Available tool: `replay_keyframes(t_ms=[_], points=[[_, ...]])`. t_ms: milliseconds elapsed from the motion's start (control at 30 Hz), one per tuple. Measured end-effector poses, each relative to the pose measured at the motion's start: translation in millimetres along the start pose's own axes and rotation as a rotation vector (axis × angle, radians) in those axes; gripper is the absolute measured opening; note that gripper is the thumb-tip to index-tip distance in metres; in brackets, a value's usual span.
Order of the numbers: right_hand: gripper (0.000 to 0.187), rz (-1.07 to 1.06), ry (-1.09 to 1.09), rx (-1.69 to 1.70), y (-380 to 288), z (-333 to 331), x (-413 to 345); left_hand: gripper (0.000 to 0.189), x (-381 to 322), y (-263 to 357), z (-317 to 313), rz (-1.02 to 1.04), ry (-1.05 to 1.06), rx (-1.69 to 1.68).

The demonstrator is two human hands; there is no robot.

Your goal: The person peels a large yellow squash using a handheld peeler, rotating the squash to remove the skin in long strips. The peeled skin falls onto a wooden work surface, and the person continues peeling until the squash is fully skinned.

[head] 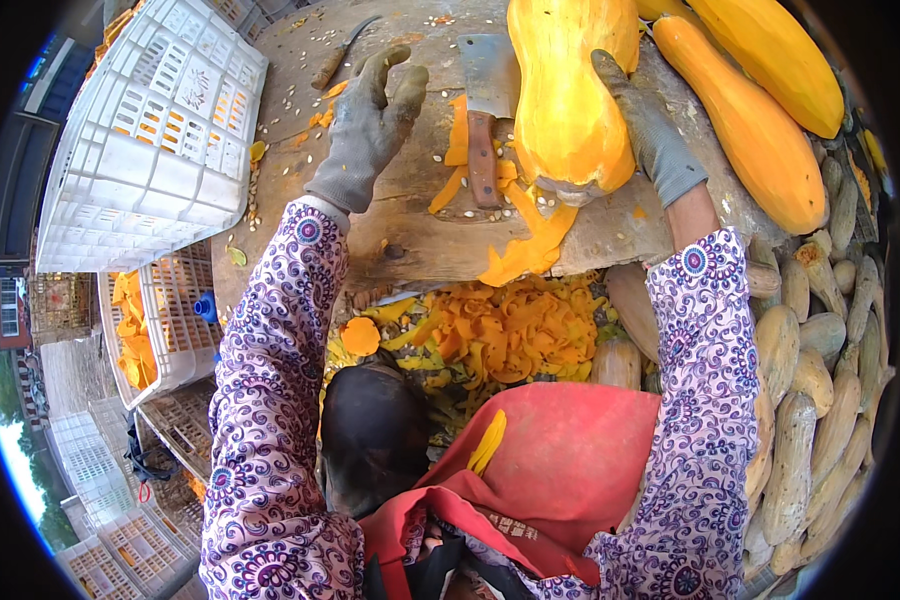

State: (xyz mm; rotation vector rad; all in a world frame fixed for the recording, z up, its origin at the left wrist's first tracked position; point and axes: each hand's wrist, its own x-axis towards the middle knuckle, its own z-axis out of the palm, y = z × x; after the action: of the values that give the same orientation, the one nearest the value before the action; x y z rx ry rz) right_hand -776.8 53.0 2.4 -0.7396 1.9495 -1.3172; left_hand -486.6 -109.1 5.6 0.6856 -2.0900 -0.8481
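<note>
A peeled orange squash [570, 97] lies lengthwise on the wooden worktable, its blunt base towards me. My right hand [641, 120], in a grey work glove, grips its right side; the thumb shows on top and the other fingers are hidden. Over the table to the left, my gloved left hand [379, 112] is held with fingers apart and nothing in it. Between that hand and the squash lies a cleaver [486, 112] with a wooden handle, its blade pointing away from me. Strips of orange peel [532, 244] lie beside the handle and hang at the table's near edge.
A curved knife [337, 56] rests far left among scattered seeds. White plastic crates [157, 142] stand along the left side. Peeled squashes [742, 120] lie at right, above piled unpeeled squashes [791, 442]. A heap of peelings [510, 330] lies below the table edge.
</note>
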Motion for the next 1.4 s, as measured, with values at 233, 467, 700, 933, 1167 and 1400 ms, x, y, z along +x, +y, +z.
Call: replay_keyframes(t_ms=[233,467,700,933,1167,1400], points=[[0.079,-0.030,-0.215,0.499,-8,11,-18,0.090,26,82,111,-0.380,-0.122,-0.327],[0.066,0.032,-0.340,0.715,-12,17,-32,0.090,13,73,109,-0.544,-0.250,-0.800],[0.069,0.076,-0.356,0.615,-40,36,-48,0.063,0,78,78,-0.635,-0.308,-1.029],[0.067,0.118,-0.420,0.532,-67,26,-92,0.063,-26,102,54,-0.626,-0.323,-1.121],[0.073,0.209,-0.343,0.460,-32,51,-124,0.061,-76,112,26,-0.639,-0.318,-1.218],[0.066,0.094,-0.232,0.632,6,74,-123,0.077,-87,107,28,-0.667,-0.303,-0.841]])
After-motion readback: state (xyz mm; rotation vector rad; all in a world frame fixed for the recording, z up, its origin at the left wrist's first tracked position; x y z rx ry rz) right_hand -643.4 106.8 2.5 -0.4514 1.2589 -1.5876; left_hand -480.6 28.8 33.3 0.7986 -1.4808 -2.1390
